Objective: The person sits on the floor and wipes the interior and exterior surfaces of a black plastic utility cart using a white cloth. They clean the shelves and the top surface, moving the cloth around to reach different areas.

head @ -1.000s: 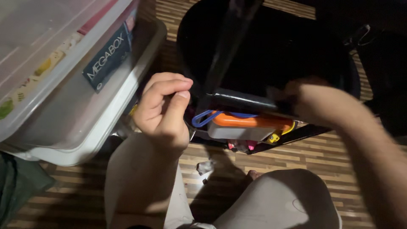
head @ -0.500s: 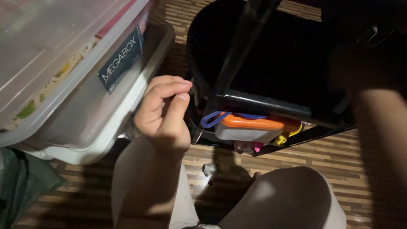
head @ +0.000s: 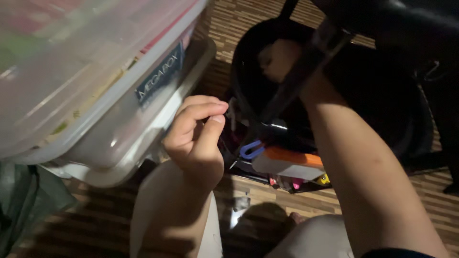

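My left hand [head: 197,139] hovers in the middle over my knee, thumb pressed against the curled forefinger; nothing visible sits in the pinch. It is just left of an open black case holding an orange and white tool [head: 288,162] with a blue loop [head: 251,149]. My right arm reaches across and over that case, and my right hand [head: 278,59] is inside the round black tub [head: 245,91], partly behind a slanted black bar [head: 308,67]. The dim light hides whether its fingers grip anything.
A large clear plastic storage box [head: 86,81] on a pale lid fills the left. A dark green cloth [head: 21,205] lies bottom left. A small crumpled scrap [head: 241,203] rests on the striped wooden floor [head: 430,200] between my knees. Dark objects crowd the upper right.
My right arm swung from the case's right end up and leftward into the black tub. The view shifted right. My left hand kept its pinch and place.
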